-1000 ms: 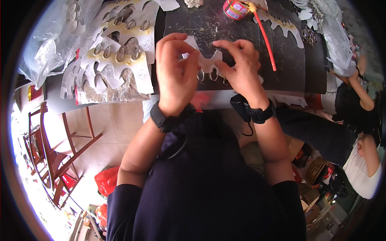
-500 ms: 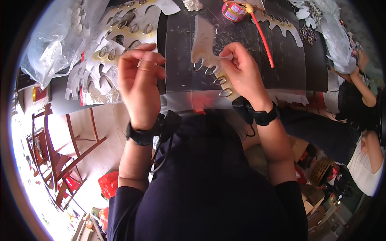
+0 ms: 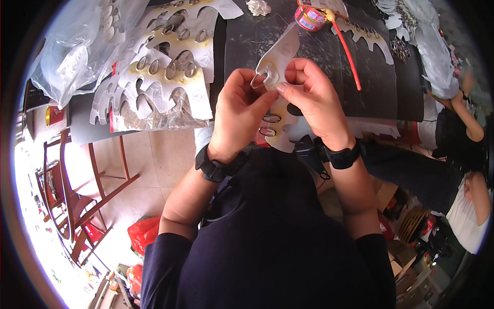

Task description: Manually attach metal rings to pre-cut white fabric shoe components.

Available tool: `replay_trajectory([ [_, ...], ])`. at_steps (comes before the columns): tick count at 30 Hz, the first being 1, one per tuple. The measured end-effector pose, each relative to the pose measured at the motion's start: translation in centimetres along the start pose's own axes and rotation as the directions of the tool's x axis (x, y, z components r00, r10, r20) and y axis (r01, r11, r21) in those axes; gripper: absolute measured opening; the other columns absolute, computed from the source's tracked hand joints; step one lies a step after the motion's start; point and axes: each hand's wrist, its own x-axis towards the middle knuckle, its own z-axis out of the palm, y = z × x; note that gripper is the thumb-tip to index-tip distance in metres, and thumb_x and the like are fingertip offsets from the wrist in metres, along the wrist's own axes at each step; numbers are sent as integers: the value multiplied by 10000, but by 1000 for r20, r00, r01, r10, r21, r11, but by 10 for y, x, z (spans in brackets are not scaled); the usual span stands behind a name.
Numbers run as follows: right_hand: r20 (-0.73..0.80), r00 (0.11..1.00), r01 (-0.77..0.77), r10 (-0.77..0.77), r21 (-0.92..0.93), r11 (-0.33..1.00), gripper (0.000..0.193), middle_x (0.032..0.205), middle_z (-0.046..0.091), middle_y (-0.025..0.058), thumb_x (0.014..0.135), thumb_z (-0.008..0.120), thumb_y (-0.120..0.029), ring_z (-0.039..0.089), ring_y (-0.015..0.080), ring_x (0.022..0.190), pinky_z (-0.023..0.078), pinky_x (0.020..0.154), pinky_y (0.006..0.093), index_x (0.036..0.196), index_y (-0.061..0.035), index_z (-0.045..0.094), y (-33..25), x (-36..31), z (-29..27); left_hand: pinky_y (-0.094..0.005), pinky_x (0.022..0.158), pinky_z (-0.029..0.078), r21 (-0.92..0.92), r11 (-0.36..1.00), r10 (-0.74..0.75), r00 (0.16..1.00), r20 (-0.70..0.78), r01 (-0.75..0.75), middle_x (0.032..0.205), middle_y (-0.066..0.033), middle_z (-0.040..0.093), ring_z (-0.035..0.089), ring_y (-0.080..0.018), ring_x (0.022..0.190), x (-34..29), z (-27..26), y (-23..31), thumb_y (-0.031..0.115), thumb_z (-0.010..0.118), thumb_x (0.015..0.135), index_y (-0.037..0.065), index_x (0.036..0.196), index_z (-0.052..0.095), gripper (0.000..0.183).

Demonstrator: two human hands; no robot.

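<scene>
In front of my chest, both hands hold a white scalloped strip point(image 3: 283, 53) that is bent upward. Oval metal rings point(image 3: 271, 118) sit along its yellow-stained edge. My left hand point(image 3: 235, 113) is closed, thumb and fingers pinching the strip's edge beside one raised ring; whether a small piece is also between those fingers is hidden. My right hand point(image 3: 318, 103) pinches the strip from the other side, its thumb tip close to the left thumb. Similar white strips with rings point(image 3: 177, 72) lie overlapped on the table to the left.
A pink-labelled tin point(image 3: 310, 18) stands at the back, near a red-handled brush point(image 3: 349, 59). A white lump point(image 3: 258, 7) lies behind. Clear plastic bags point(image 3: 72, 64) flank the dark table point(image 3: 234, 46). Another person point(image 3: 453, 123) sits at right; a wooden chair point(image 3: 95, 180) stands lower left.
My left hand has moved right and down to the strip and closed on it. The strip has been turned and bent upward, with my right hand still holding it.
</scene>
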Motion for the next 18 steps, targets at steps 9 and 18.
replay_trajectory([
  [9,48,974,-225,220,215,950,246,986,620,61,879,570,-63,583,83,864,464,712,216,1108,15,525,0,-2,-6,-216,709,470,-117,990,92,993,68,-83,907,-28,561,541,-55,821,-1,1,0,-23,607,850,24,1075,455,276],
  [18,86,992,-108,98,119,987,206,990,618,79,898,557,-17,589,112,907,489,795,252,1095,32,520,1,-3,-1,-242,804,460,-21,989,146,989,-28,-147,997,-22,543,546,-89,907,0,1,-7,-25,580,864,27,1128,462,294],
])
